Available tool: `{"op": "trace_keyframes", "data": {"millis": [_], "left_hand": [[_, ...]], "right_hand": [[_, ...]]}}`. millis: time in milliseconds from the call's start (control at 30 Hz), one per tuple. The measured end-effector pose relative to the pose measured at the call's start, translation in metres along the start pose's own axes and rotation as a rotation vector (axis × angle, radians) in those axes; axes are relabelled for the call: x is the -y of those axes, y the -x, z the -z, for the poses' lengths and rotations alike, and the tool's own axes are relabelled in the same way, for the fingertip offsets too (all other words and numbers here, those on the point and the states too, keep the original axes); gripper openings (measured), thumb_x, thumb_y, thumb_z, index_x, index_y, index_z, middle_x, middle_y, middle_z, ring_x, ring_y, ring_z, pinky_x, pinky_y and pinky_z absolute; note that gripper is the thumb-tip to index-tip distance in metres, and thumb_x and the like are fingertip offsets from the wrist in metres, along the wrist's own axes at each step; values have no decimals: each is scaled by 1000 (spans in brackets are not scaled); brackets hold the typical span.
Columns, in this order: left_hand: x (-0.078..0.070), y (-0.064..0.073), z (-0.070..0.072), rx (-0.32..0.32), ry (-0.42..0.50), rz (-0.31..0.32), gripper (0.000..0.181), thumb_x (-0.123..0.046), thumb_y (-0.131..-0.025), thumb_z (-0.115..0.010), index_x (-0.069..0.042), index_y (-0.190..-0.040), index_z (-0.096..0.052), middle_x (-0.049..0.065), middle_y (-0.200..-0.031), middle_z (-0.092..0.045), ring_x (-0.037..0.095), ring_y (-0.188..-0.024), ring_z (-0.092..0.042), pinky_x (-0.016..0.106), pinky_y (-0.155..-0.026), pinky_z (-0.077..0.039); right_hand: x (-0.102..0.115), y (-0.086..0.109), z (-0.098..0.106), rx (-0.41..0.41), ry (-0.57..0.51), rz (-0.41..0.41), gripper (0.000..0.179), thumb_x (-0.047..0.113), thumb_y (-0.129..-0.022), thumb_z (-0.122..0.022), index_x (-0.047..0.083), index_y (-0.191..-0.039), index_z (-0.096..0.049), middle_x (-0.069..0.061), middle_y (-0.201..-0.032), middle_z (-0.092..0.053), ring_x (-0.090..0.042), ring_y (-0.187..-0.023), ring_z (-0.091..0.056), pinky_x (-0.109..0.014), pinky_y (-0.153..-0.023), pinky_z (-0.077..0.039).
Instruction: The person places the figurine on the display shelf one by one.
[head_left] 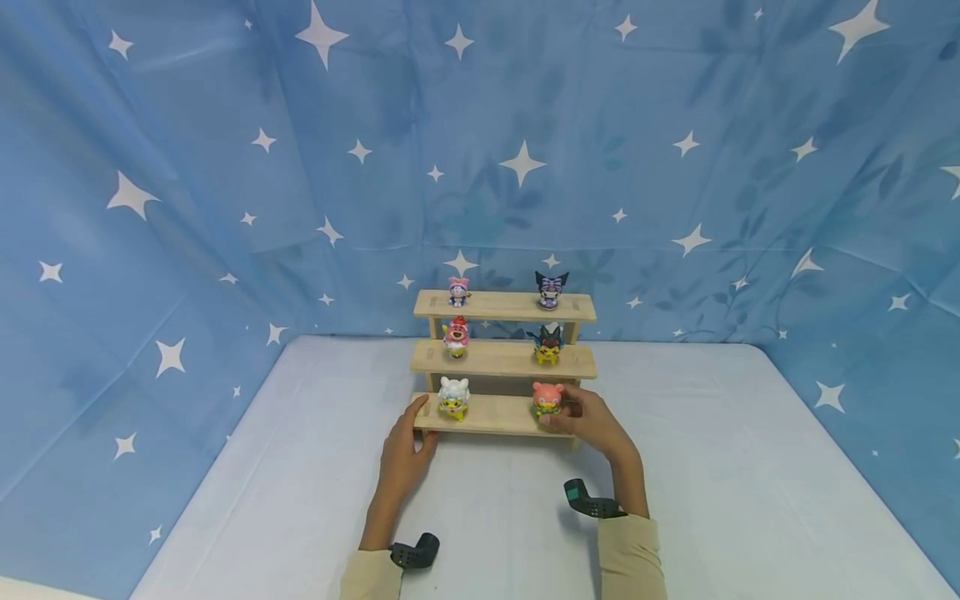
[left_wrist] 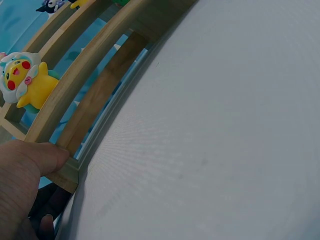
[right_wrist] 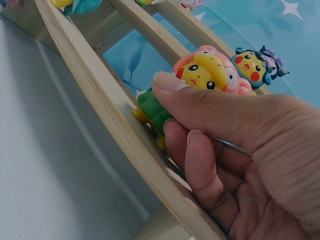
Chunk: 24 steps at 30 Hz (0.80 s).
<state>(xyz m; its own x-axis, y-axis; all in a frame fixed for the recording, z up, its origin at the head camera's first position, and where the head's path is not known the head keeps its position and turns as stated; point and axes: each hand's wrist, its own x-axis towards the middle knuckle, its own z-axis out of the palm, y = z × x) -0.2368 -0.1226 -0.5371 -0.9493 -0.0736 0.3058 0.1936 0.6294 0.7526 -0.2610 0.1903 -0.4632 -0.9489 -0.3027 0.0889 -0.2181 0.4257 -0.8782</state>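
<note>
A three-step wooden display stand (head_left: 487,414) stands on the table with small figurines on every step. My right hand (head_left: 592,419) pinches a Pikachu figurine in a pink hood and green outfit (right_wrist: 212,70) at the right of the lowest step, thumb across its front. Its feet are right at the step's surface. At the stand's lower left end, my left hand (head_left: 405,454) grips the wood, thumb on the board and other fingers partly hidden behind it. Close to that hand, a white-hooded Pikachu figurine (left_wrist: 37,82) stands on the same step.
On the middle step are a pink figurine with a red top (head_left: 456,337) and a dark-hooded yellow figurine (head_left: 548,345). The top step holds a small pink-eared figurine (head_left: 458,292) and a black-and-purple one (head_left: 551,291). A blue starred cloth (head_left: 480,167) hangs behind the white table (head_left: 712,467).
</note>
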Motion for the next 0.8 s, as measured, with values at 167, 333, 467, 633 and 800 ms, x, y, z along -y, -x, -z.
{"op": "trace_keyframes", "data": {"millis": [167,333,467,633,800], "left_hand": [[-1,-1,0,0,-5,2,65,-10,-89,-67,-19,-147,-40,16,-145,-51,37,-134,-48,58,-108,-37],[-1,-2,0,0,2,1,65,-10,-89,-67,-20,-147,-40,16,-144,-51,37,-134,-48,58,-108,-37],[0,-2,0,3,0,3,65,-10,-89,-67,-20,-148,-40,16,-144,-51,37,-133,-48,58,-108,-37],[2,-1,-1,-1,2,6,65,-10,-89,-67,-20,-147,-40,16,-144,-51,37,-133,-48,58,-108,-38],[3,0,-1,-9,5,3,66,-9,-88,-67,-20,-147,-41,16,-144,-51,38,-133,-48,58,-107,-38]], "right_hand": [[23,8,3,5,2,7,38,7,-85,-73,-6,-117,-59,-14,-90,-59,-15,-72,-52,-22,-60,-44],[32,12,4,8,2,-14,39,8,-86,-72,-5,-119,-59,-12,-93,-59,-16,-75,-53,-22,-62,-46],[31,11,5,17,-6,-30,43,8,-86,-72,-5,-123,-57,-14,-96,-59,-17,-77,-55,-22,-64,-47],[14,6,3,26,-26,-26,46,8,-85,-73,-5,-126,-55,-18,-102,-60,-17,-79,-56,-23,-64,-48],[-10,-2,3,29,-26,-30,54,13,-86,-74,-3,-132,-52,-17,-107,-61,-14,-80,-57,-23,-64,-49]]}}
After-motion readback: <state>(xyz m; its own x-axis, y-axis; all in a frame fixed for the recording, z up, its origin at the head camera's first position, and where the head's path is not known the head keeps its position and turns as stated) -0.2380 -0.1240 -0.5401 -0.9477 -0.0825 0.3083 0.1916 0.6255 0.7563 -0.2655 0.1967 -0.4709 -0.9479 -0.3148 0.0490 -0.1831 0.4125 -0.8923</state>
